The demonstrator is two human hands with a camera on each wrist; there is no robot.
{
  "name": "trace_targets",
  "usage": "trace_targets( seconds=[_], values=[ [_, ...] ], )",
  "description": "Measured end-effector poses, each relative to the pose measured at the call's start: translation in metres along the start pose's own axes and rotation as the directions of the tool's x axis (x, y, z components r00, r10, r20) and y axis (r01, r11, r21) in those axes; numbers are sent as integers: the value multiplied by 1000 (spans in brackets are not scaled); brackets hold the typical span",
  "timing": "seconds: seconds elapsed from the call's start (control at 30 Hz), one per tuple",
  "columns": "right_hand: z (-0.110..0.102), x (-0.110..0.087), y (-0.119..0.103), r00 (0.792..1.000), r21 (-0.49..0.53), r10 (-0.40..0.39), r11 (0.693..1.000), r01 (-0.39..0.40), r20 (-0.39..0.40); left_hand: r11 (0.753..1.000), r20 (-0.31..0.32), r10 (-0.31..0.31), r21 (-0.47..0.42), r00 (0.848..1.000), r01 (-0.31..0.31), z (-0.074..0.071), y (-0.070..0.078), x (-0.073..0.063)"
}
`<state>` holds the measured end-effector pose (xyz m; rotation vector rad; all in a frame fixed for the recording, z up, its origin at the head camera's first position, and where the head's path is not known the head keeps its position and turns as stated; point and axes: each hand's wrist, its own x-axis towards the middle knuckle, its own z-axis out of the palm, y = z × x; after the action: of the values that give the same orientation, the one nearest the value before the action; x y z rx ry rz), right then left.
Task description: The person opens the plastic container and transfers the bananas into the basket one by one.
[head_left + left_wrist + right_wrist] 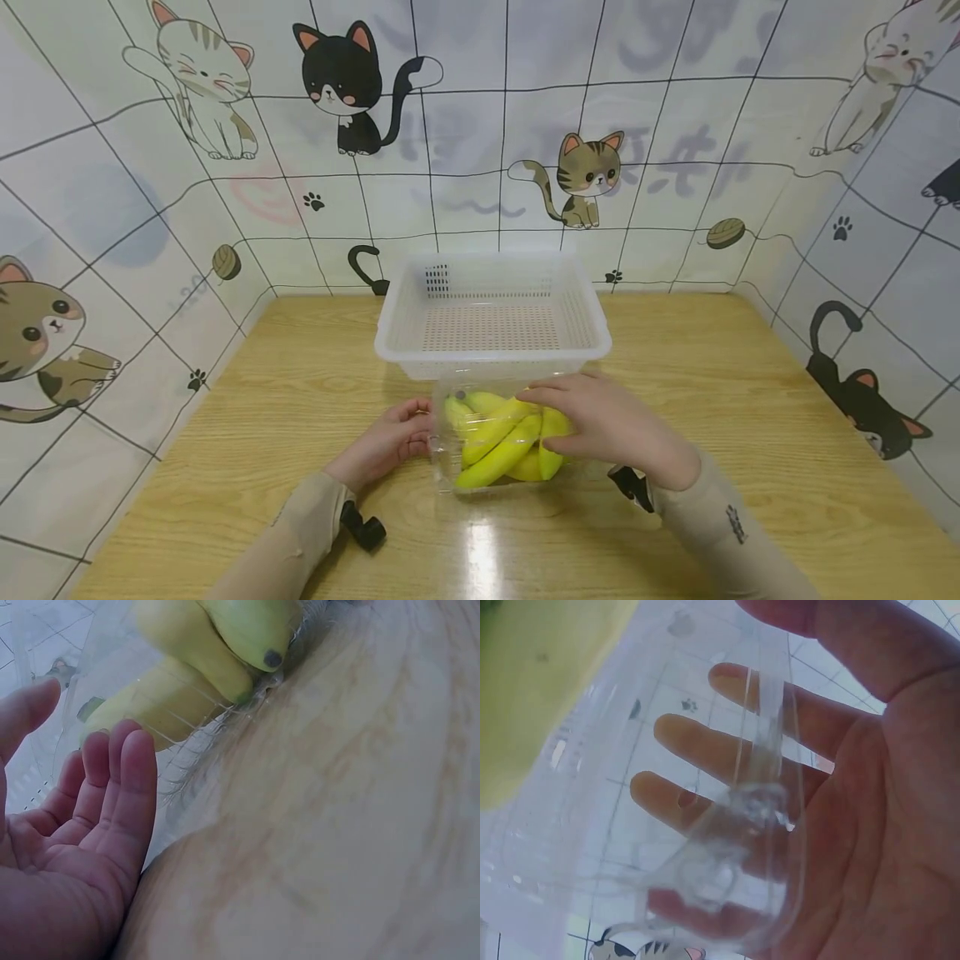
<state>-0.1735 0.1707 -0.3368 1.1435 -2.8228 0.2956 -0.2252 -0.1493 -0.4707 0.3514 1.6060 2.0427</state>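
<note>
A clear box (pixel 444 472) of bananas (pixel 497 442) sits on the counter (pixel 697 379), just in front of a white basket (pixel 491 357). The left hand (pixel 392 439) is at the box's left end, fingers (pixel 136 776) loosely bent and close together, gripping nothing; contact is hard to tell. The right hand (pixel 611 417) reaches over the right end, fingers (pixel 694 744) spread, seen through the clear plastic.

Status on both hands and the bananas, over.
Left hand beside clear box; right hand over its right end. Bananas inside. White basket close behind, front side clear.
</note>
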Motion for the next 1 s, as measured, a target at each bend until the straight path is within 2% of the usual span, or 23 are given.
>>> trace_targets(
  seconds=[0.43,0.6,0.8,1.0],
  values=[
    [-16,-8,5,997,-1,76,997,-76,29,999,3,12,31,1000,-12,3,0,-2],
    [-17,-8,4,996,-3,83,997,-83,33,998,-4,3,56,1000,-3,3,1,-2],
    [-17,-7,4,997,-3,68,998,-68,22,986,-8,-32,163,999,33,5,8,-2],
    [-16,-8,4,999,-9,51,999,-51,10,940,-38,-50,336,998,60,10,17,-4]
  ],
)
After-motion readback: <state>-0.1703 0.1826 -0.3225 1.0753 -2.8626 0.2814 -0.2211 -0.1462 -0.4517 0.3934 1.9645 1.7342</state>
